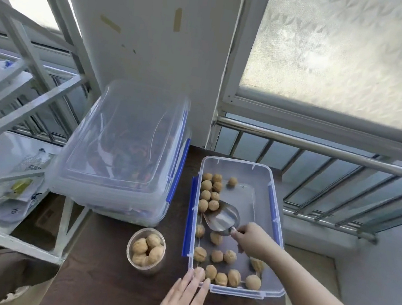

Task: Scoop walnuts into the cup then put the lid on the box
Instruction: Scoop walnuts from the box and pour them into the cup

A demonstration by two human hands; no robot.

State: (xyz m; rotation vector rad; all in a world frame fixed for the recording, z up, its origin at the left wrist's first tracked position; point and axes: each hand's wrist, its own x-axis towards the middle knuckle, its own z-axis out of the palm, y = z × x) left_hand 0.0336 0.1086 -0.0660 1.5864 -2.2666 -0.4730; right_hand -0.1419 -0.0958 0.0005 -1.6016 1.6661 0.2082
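A clear plastic box with blue side clips [272, 181] is set on a dark brown wooden table [106, 292]. The box is open, with no lid on it. Round tan walnuts [210, 193] are spread over its floor, some bunched at the far left of the box and more along its near end.

A shiny metal scoop [223, 217] is held inside the box, near the middle. Its open mouth is turned toward the bunched walnuts at the far left, and no walnut is seen in it. Its handle is pinched by the fingers of the right hand [253, 240], which are closed tight around it.

The left hand [181, 303] is laid flat at the near left corner of the box. Its fingers are spread out straight, and their tips are pressed on the rim. Nothing is held in it.

A small round clear cup [146, 248] is stood just left of the box, filled with walnuts almost to the top.

A bigger clear lidded tub [122, 151] is stacked further left of the box, behind the cup.
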